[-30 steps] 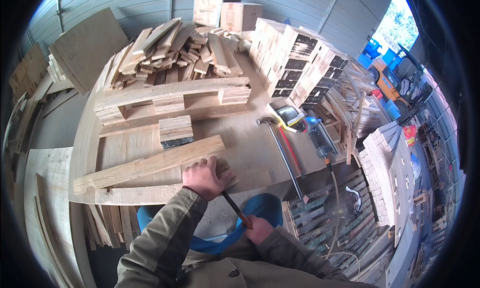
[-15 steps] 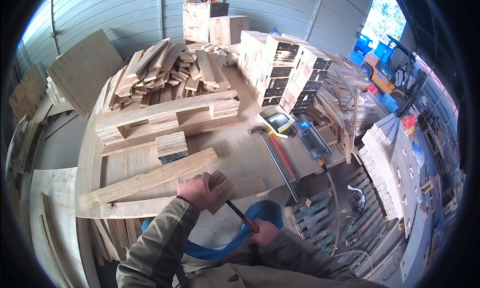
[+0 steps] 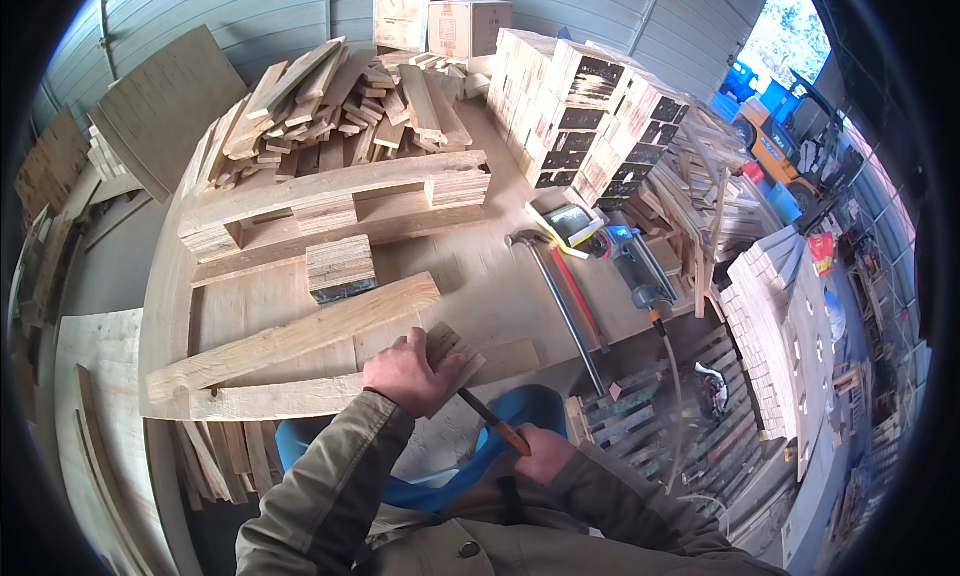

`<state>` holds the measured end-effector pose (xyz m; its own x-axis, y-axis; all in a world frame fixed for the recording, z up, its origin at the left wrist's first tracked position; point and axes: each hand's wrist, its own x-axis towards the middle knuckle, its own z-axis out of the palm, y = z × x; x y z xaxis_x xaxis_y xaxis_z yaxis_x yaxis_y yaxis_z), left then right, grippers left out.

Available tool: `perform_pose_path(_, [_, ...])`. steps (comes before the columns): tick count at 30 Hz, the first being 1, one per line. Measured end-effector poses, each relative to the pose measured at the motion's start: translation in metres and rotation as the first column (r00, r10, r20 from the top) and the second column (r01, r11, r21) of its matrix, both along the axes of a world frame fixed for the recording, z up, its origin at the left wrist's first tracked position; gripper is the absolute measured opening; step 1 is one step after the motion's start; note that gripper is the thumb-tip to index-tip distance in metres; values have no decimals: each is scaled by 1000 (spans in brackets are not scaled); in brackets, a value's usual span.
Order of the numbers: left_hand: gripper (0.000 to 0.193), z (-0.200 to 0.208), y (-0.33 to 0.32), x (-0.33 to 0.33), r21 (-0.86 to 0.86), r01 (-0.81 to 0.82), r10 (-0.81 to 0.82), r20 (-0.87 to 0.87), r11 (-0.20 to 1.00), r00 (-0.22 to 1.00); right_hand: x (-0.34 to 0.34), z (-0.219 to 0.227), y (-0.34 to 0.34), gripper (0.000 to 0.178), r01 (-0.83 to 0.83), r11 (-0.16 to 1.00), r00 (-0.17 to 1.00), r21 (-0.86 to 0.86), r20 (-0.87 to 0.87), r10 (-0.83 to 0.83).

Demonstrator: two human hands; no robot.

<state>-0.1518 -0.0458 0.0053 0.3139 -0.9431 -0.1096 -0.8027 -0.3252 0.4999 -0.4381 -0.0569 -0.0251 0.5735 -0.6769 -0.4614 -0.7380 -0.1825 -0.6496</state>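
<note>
L hand (image 3: pixel 400 371) clamped on wood block (image 3: pixel 456 360), R hand (image 3: pixel 545 454) closed on hand tool (image 3: pixel 480 407) w/ brown handle.
On my head cam, the block is at the near edge of the bench (image 3: pixel 485 266); L fingers and thumb grip it from its 9 o'clock side. R hand is btw 4 and 5 o'clock of the block, and the dark shaft points up to it; whether the tip touches, I can't tell. Approx 10 o'clock lies a slanted plank (image 3: pixel 300 334), w/ a dark-ended block (image 3: pixel 340 263) just above it. At 11 o'clock I see a slotted wood piece (image 3: pixel 330 204), then a board pile (image 3: pixel 335 116). At 2 o'clock: hammer (image 3: pixel 562 311), and farther, a blue-grey air tool (image 3: pixel 640 271).
</note>
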Motion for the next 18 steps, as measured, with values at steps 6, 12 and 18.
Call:
perform_pose_path(6, [69,-6,2,2,-78,5,-5,-5,997,1000,2,4,1,40,-11,999,999,-39,-40,10])
perform_pose_path(12, [68,-5,1,3,-71,13,-15,-19,997,1000,5,-1,6,31,11,1000,1000,-27,-17,-12])
perform_pose_path(18, [65,-8,0,4,-92,-9,4,-56,996,998,9,-12,19,25,73,997,997,1,5,-73])
